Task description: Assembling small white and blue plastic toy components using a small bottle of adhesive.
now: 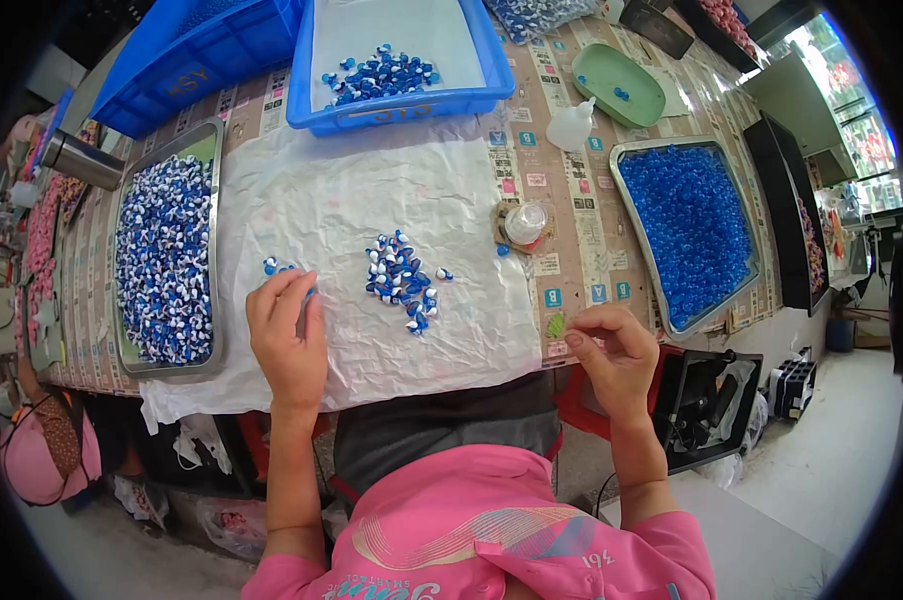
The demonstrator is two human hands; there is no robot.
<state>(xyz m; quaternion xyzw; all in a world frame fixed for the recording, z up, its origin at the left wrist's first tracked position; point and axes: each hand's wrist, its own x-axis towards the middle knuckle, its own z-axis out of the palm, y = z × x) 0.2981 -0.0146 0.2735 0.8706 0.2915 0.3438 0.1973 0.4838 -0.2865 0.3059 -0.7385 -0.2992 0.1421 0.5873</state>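
Printed paper runs right across the bench [578, 248], and we can spot little blocks of type and blue squares bearing single letters. Next down, a crumpled white sheet [322, 185] covers the middle. Beyond it we've got a blue crate [197, 88] and a blue tray [457, 106], both lettered on their sides. Flanking the sheet are two metal trays: the left tray [172, 369] full of blue-and-white pieces, the right tray [633, 222] full of clear blue ones. Now the hands! The left hand [290, 345] curls down, fingers close together; the right hand [622, 358] has thumb and forefinger nearly meeting. Whether either grips anything, we can't tell. Between them, nearer the left, lies the loose pile [402, 278] of blue-and-white pieces. Smallest of all: stray pieces [272, 265] right at the left fingertips, and a green patch [557, 327] just beside the right.
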